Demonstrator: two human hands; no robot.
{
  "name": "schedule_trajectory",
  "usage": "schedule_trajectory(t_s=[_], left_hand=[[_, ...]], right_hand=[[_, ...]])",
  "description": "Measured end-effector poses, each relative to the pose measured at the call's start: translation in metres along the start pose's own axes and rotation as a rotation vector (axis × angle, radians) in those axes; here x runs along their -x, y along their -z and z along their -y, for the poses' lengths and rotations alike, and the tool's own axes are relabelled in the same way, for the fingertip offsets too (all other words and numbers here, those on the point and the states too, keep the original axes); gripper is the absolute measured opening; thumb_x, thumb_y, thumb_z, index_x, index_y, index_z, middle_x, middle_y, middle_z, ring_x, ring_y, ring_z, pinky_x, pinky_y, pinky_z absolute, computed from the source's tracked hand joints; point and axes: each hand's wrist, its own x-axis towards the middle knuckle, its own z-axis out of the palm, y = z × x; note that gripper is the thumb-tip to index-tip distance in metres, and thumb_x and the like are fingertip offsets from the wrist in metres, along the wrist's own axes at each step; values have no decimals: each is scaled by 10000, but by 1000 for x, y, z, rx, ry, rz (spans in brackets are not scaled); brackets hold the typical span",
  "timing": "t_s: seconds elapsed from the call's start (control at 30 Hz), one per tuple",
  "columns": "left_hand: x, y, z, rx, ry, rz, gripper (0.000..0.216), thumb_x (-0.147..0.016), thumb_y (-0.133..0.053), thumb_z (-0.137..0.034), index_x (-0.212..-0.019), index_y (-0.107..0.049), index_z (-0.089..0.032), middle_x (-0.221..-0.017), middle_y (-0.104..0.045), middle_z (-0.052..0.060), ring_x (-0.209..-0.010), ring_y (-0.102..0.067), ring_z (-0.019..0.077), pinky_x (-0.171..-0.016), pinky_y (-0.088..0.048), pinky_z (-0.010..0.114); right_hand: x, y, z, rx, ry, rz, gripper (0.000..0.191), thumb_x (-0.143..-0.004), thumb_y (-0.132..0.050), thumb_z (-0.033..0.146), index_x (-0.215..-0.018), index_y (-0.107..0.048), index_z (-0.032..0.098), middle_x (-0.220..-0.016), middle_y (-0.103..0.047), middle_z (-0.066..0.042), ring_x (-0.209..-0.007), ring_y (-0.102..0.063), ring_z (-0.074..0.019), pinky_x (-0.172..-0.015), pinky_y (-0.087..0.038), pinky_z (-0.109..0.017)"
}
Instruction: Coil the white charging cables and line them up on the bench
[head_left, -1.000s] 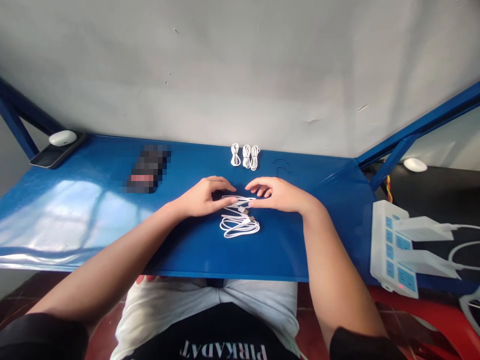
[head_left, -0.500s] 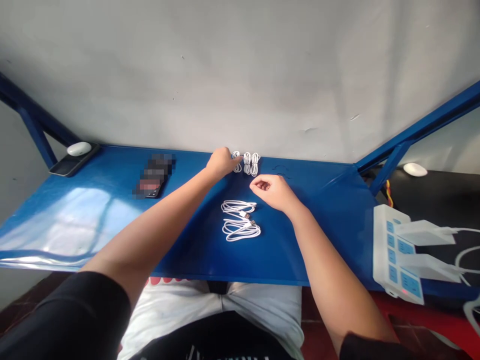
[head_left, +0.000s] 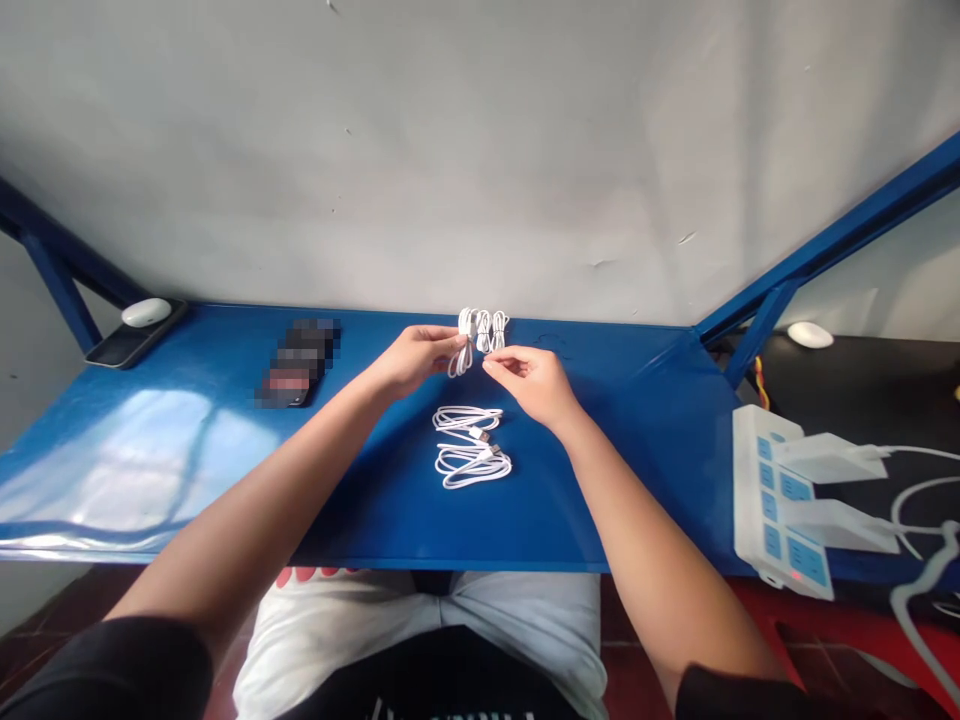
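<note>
At the far left of the blue table (head_left: pixel 375 490), a white rounded object (head_left: pixel 146 312) sits on a dark flat thing (head_left: pixel 116 349). Next comes a dark item (head_left: pixel 300 360), which is blurred, so I cannot tell what it is.

Then the left hand (head_left: pixel 421 358) has its thumb and fingers closed on a white cable (head_left: pixel 459 364), folded into a bundle, near the back edge. Whether this bundle is tied, I cannot see. Nearer to the person lie two loose coils, the upper coil (head_left: pixel 466 420) and the lower coil (head_left: pixel 465 472), with no tie visible on them; these seem to be left. Behind the hands, two compact bundles stand side by side, the first bundle (head_left: pixel 484 331) and the second bundle (head_left: pixel 500 331); narrow in the middle, they look finished.

The right hand (head_left: pixel 532 382) has thumb and forefinger near each other, beside the held cable; whether something thin is between them, I cannot tell. Beyond it are faint dark strings (head_left: pixel 553 346), then a power strip (head_left: pixel 750 480) with two chargers (head_left: pixel 829 457).
</note>
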Motion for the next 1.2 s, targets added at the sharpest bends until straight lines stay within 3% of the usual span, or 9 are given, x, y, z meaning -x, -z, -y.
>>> schedule_trajectory(t_s=[0.1,0.23,0.4,0.6,0.73,0.97,1.2], left_hand=[[32,-11,6,84,-30,44,321,-802,-807,-382,-1021,-803,-147,-950,-759,105,-812,-664,156,-817,-510,319],[48,-18,19,192,-72,-43,351,-745,-865,-323,-1036,-791,-143,-996,-766,104,-871,-691,173,-866,-522,331],[47,-18,32,287,-96,-193,317,-647,-927,-249,-911,-789,-140,-901,-768,77,-801,-694,145,-819,-524,298],[53,-24,25,304,-52,-78,388,-673,-904,-236,-1038,-805,-150,-1070,-777,125,-981,-723,224,-954,-515,370],[55,-24,23,287,-37,-36,412,-700,-883,-253,-1091,-798,-157,-1103,-772,137,-1019,-726,264,-955,-523,399],[51,-18,29,318,-46,-197,420,-621,-931,-213,-1004,-765,-167,-903,-764,57,-814,-716,165,-827,-547,325],[53,-21,28,204,-151,-183,400,-678,-892,-232,-1051,-774,-152,-867,-700,25,-773,-646,124,-780,-514,279]], right_hand=[[2,-9,3,-126,11,11,273,-797,-764,445,-909,-769,196,-903,-776,-67,-824,-708,-214,-787,-558,-354],[6,-18,5,-163,12,19,264,-768,-803,440,-840,-752,191,-847,-762,-58,-778,-693,-202,-732,-549,-341],[9,-23,10,-205,-28,48,267,-761,-801,432,-887,-768,198,-852,-764,-51,-719,-681,-182,-700,-556,-338],[7,-23,7,-248,-61,-8,253,-749,-802,430,-805,-749,190,-769,-727,-37,-668,-640,-164,-662,-542,-325],[5,-20,5,-292,-110,5,281,-725,-815,456,-798,-746,193,-738,-712,-27,-680,-639,-167,-666,-549,-327],[9,-22,13,-304,-127,61,294,-755,-795,440,-904,-775,187,-835,-746,-48,-730,-662,-171,-693,-562,-327],[9,-21,15,-278,-147,65,263,-760,-779,448,-809,-752,191,-746,-691,-16,-620,-577,-128,-606,-497,-289]])
